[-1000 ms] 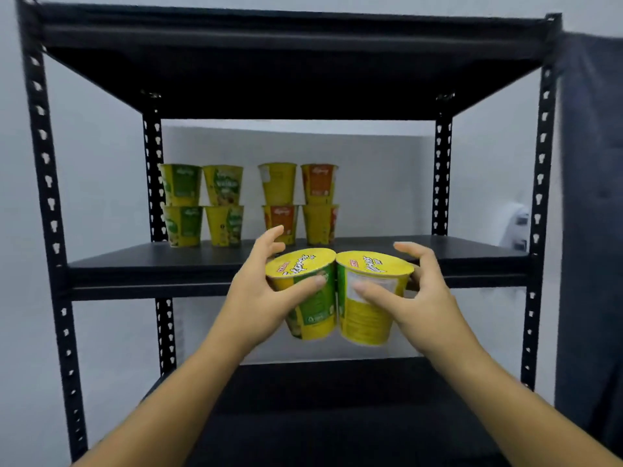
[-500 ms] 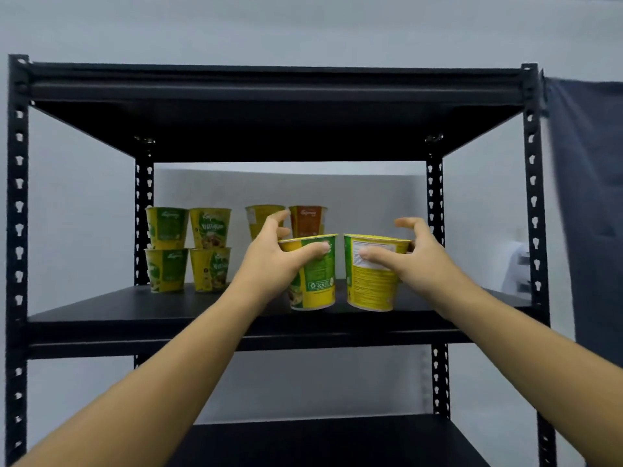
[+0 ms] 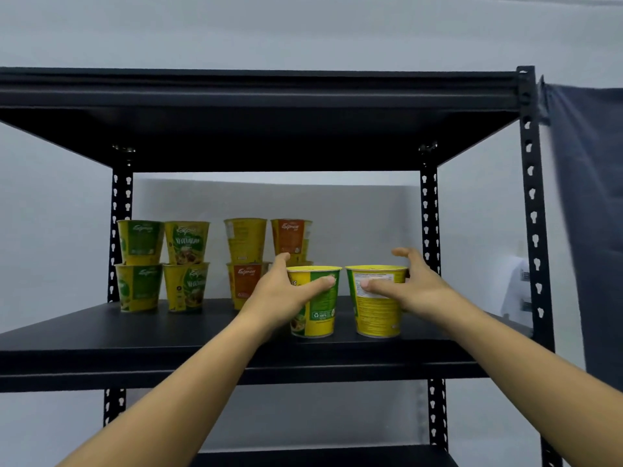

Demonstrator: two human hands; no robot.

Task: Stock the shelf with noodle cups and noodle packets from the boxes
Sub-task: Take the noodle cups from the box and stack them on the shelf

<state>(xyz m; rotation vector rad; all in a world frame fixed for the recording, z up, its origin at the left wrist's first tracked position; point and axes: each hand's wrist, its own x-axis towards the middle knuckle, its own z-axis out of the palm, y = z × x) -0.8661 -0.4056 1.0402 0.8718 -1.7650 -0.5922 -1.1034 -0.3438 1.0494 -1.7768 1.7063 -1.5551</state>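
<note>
Noodle cups, two: green-and-yellow paper cup (image 3: 320,308) gripped in my left hand (image 3: 279,294), yellow paper cup (image 3: 377,311) in my right hand (image 3: 416,288), both apparently down on black metal shelf (image 3: 135,335). Placing step; next, let go cleanly and fetch more.

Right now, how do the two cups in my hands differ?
The left cup shows a green panel with a recycling mark; the right cup shows plain yellow with small print. The left cup stands nearer the stacked cups; the right cup stands farther from them. Both stand upright on the shelf, look the same size, and are gripped by the left hand and right hand.
</note>
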